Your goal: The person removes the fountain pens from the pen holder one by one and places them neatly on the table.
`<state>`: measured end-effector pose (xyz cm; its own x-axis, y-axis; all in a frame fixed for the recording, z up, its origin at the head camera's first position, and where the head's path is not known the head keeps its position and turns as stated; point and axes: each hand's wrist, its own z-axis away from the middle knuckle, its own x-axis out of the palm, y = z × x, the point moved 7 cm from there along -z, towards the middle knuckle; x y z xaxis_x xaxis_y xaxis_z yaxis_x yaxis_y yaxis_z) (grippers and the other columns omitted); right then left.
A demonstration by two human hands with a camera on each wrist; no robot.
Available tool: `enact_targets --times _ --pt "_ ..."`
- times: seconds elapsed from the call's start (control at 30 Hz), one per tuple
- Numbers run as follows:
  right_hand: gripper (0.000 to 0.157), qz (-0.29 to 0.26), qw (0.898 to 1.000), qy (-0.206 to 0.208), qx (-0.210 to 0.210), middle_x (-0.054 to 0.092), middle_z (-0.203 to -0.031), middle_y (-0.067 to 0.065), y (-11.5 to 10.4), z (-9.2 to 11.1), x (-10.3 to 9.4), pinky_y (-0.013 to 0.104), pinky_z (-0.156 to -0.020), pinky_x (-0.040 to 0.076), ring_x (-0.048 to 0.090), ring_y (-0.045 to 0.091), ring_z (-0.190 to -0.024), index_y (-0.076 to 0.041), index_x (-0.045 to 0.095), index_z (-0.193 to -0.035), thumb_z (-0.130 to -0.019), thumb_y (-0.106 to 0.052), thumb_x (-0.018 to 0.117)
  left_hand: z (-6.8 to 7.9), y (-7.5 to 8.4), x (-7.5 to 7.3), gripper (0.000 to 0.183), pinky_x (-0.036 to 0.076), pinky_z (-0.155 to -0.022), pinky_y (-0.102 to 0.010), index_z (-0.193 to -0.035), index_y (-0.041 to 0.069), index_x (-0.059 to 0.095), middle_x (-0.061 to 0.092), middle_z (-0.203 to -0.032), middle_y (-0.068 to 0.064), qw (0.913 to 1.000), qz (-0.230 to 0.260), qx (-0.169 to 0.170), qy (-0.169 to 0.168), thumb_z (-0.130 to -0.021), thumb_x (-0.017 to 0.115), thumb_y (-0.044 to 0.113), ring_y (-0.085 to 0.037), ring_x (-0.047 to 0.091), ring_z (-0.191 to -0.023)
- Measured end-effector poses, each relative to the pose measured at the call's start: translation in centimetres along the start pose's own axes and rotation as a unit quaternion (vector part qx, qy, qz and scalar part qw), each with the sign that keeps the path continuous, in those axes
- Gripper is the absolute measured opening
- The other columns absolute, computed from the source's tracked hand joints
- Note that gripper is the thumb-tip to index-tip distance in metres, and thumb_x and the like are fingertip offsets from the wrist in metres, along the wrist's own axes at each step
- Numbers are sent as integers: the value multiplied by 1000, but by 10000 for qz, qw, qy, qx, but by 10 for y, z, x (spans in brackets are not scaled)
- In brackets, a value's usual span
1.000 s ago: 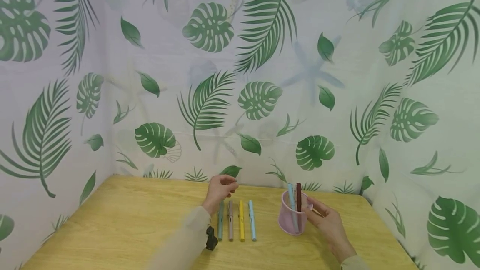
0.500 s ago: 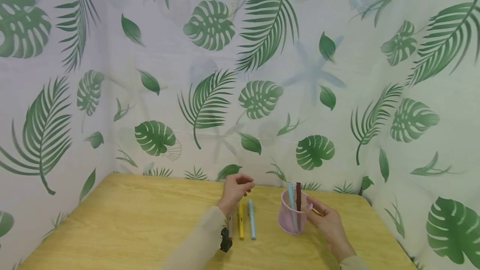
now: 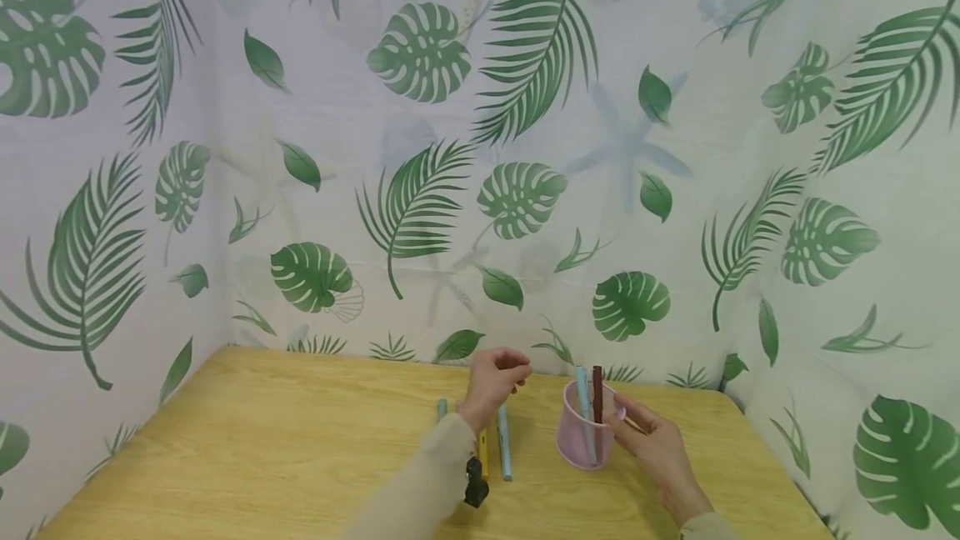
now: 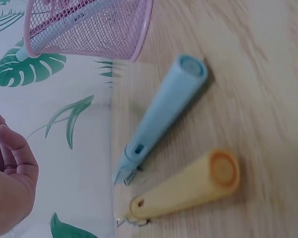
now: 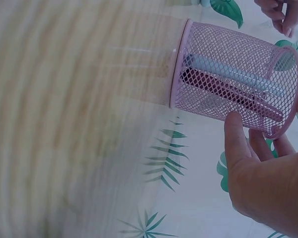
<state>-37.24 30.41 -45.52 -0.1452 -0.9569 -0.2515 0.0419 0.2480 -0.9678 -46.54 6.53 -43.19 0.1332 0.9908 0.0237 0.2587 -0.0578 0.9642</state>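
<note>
Mesh cup [image 3: 572, 442] (2 pens [image 3: 597, 390] inside), right hand [image 3: 654, 444] gripping; left hand [image 3: 493, 380] loosely curled, sleeve [image 3: 420, 473] partly hiding green pen [image 3: 442, 409].

no text, label, brand, number or sign is readable.

Soft, diffuse light; both wrist views look somewhat blurred.
</note>
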Motion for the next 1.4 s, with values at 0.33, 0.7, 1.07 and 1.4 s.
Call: enact_targets --times 0.33,0.7,1.07,1.4 --pt "63 39 9999 -43 89 35 -155 18 -3 2 0 34 -104 47 37 35 -141 -8 40 -149 -95 -28 66 4 1 23 9 48 -55 -20 -94 1 73 72 -86 -11 9998 174 14 -77 -86 72 5 -11 59 -65" --pt "62 -65 9999 6 77 35 -154 20 -5 2 0 32 -101 49 39 37 -140 -6 40 -149 -95 -25 65 6 -7 44 11 52 -59 -22 -96 -2 72 71 -85 -5 9994 257 6 -246 -87 71 5 -8 62 -69" --pt "60 -101 9999 27 10 39 -152 18 -5 0 0 30 -99 51 41 30 -137 -5 41 -148 -96 -24 64 6 2 59 19 53 -64 -21 -101 -1 71 72 -95 -10 9999 -56 102 -114 -83 75 4 -7 61 -76" --pt "62 81 9999 -83 111 34 -155 18 -2 0 0 35 -103 47 39 37 -139 -7 39 -150 -97 -27 63 3 -1 72 25 56 -78 -26 -111 8 71 71 -108 -9 9993 -303 106 -177 -86 71 3 -13 63 -94"
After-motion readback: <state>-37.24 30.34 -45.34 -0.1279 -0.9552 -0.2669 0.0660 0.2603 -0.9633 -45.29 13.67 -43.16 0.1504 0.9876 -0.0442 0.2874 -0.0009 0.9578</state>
